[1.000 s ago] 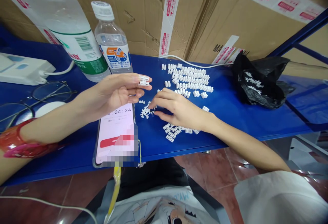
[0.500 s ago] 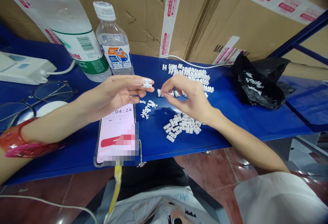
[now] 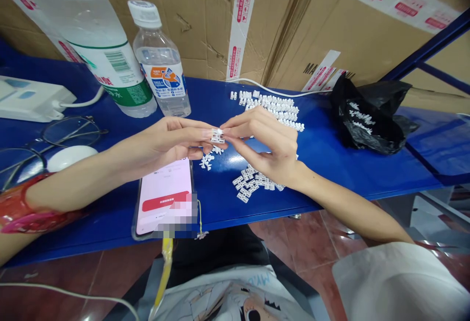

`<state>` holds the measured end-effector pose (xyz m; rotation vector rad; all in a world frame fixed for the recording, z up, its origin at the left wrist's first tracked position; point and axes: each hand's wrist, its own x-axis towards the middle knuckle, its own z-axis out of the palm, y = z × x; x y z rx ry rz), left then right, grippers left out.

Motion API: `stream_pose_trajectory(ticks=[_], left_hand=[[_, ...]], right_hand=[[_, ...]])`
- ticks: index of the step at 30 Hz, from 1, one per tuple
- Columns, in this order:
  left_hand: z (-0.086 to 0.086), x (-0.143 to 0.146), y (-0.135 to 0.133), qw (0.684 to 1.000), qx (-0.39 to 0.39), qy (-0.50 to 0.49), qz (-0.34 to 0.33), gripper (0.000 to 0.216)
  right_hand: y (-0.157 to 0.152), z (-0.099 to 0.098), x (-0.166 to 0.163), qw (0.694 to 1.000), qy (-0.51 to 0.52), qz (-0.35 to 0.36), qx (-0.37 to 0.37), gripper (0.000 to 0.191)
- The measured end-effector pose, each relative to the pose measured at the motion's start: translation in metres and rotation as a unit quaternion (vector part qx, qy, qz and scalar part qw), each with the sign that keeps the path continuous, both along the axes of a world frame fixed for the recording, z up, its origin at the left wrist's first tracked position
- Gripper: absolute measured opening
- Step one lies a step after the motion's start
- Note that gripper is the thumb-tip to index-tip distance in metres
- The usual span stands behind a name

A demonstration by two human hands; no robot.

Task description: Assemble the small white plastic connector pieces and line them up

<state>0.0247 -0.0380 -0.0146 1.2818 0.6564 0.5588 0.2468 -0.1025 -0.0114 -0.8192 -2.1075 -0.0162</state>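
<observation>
Between thumb and fingers, my left hand (image 3: 176, 140) grips a small white plastic piece with slots (image 3: 217, 137). My right hand (image 3: 266, 142) meets it from the right, thumb and forefinger pinched at the piece's upper edge around a tiny white part (image 3: 220, 131), mostly hidden by the fingertips. Below the hands lies a small cluster of tiny white pieces (image 3: 207, 160). Flat slotted white pieces (image 3: 244, 194) are piled under my right hand. Farther back, several rows of white pieces (image 3: 282, 108) stand on the blue table (image 3: 220, 208).
A phone (image 3: 165, 198) lies beneath my left forearm. Two bottles, one large (image 3: 121, 76) and one small (image 3: 165, 76), stand at the back left near glasses (image 3: 73, 132) and a power strip (image 3: 29, 98). At right sits a black plastic bag (image 3: 367, 120) holding white pieces. Cardboard boxes (image 3: 198, 27) back the table.
My right hand has moved left with the tiny white part and now meets the slotted piece. My left hand has dipped slightly and tilted that piece.
</observation>
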Motion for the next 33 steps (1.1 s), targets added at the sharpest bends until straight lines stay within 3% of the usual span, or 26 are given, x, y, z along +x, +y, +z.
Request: stream_pose_trajectory(ticks=[7, 11, 14, 17, 25, 28, 33], left_hand=[[0.002, 0.000, -0.003, 1.000, -0.020, -0.011, -0.003, 0.012], [0.000, 0.001, -0.003, 1.000, -0.023, -0.016, 0.002, 0.012], [-0.001, 0.001, -0.001, 1.000, -0.013, -0.016, 0.000, 0.011], [0.000, 0.000, -0.002, 1.000, 0.008, -0.011, -0.005, 0.011], [0.005, -0.001, -0.009, 0.998, 0.023, 0.007, -0.063, 0.010], [0.004, -0.001, -0.009, 0.997, 0.033, 0.013, -0.072, 0.012], [0.001, -0.002, -0.008, 0.994, 0.040, 0.038, -0.099, 0.014]], right_hand=[[0.003, -0.003, 0.003, 0.998, -0.023, 0.013, 0.049, 0.016], [0.002, -0.001, 0.003, 0.999, -0.035, 0.011, 0.031, 0.016], [0.000, 0.002, 0.001, 1.000, 0.002, 0.014, -0.026, 0.012], [0.001, 0.004, 0.000, 0.987, 0.081, 0.042, -0.129, 0.007], [0.011, 0.006, 0.009, 0.883, 0.137, 0.221, -0.390, 0.015], [0.012, 0.007, 0.010, 0.871, 0.136, 0.232, -0.412, 0.013], [0.006, 0.010, 0.007, 0.905, 0.112, 0.210, -0.352, 0.006]])
